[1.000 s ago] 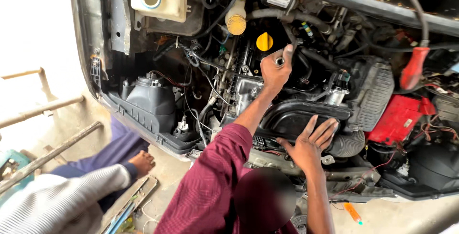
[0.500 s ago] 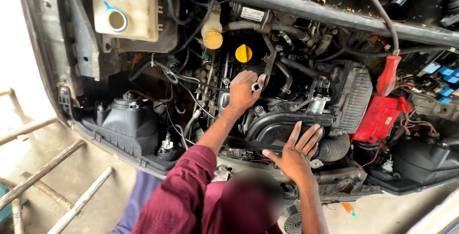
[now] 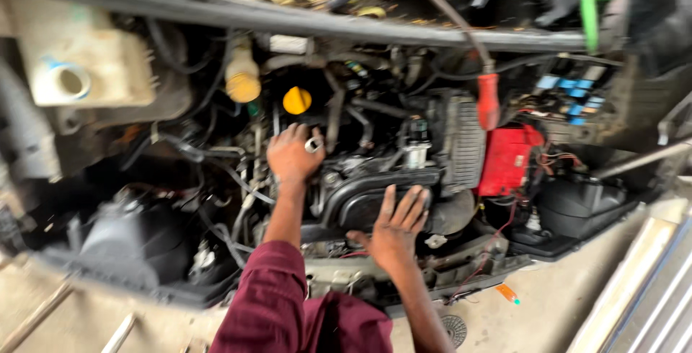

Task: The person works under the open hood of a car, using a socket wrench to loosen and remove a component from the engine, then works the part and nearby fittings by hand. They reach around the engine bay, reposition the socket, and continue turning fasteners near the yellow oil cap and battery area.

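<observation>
Left hand [image 3: 292, 157] closes grip on small metal socket [image 3: 314, 144], at 6 o'clock from yellow cap [image 3: 297, 100]; socket likely stiff, greasy, slippery. Right hand [image 3: 395, 227] flat, fingers spread, on black engine cover [image 3: 360, 194].

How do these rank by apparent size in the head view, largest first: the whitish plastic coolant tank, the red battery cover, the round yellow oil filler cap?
1. Whitish plastic coolant tank, nearest the left edge.
2. Red battery cover.
3. Round yellow oil filler cap, clearly smallest.
</observation>
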The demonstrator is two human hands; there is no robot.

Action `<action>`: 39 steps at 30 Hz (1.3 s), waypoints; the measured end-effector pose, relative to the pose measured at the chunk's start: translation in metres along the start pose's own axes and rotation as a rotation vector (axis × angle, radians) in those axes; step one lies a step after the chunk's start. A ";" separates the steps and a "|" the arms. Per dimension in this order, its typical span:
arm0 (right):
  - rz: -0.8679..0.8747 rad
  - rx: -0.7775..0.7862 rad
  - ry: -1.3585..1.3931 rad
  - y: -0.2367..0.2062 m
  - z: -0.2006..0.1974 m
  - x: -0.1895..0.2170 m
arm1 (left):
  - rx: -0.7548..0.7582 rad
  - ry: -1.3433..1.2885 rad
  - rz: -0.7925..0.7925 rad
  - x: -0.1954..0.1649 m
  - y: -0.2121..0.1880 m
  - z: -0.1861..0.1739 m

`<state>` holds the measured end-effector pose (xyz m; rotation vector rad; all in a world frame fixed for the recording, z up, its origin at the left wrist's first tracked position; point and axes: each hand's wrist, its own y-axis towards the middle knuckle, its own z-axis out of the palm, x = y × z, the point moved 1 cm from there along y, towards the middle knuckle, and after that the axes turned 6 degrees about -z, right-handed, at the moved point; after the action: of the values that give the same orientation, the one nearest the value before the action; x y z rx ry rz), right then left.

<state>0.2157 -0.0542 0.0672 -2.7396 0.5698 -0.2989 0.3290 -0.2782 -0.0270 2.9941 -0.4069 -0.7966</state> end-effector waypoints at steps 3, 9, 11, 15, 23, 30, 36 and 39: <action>-0.028 -0.023 0.025 -0.002 0.002 -0.003 | 0.033 -0.003 -0.041 -0.004 0.000 0.002; -0.068 -0.090 0.066 -0.004 0.007 -0.008 | 0.045 0.070 -0.033 -0.007 0.003 0.002; -0.083 -0.119 0.058 -0.005 0.007 -0.008 | 0.047 0.076 -0.034 -0.008 0.002 0.003; -0.039 -0.045 0.062 -0.005 0.009 -0.010 | 0.068 0.074 -0.070 -0.009 0.000 0.005; -0.027 -0.095 0.080 -0.005 0.007 -0.008 | 0.016 0.037 -0.021 -0.008 -0.001 0.003; -0.034 -0.079 0.101 -0.005 0.013 -0.008 | 0.023 0.046 -0.051 -0.009 0.003 0.000; -0.030 -0.042 0.099 -0.005 0.019 -0.009 | 0.070 0.077 -0.094 -0.010 0.004 0.000; -0.036 -0.078 0.091 -0.005 0.020 -0.008 | 0.061 0.065 -0.087 -0.010 0.005 -0.002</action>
<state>0.2154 -0.0409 0.0496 -2.8256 0.5679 -0.4202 0.3198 -0.2809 -0.0200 3.1036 -0.3058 -0.7031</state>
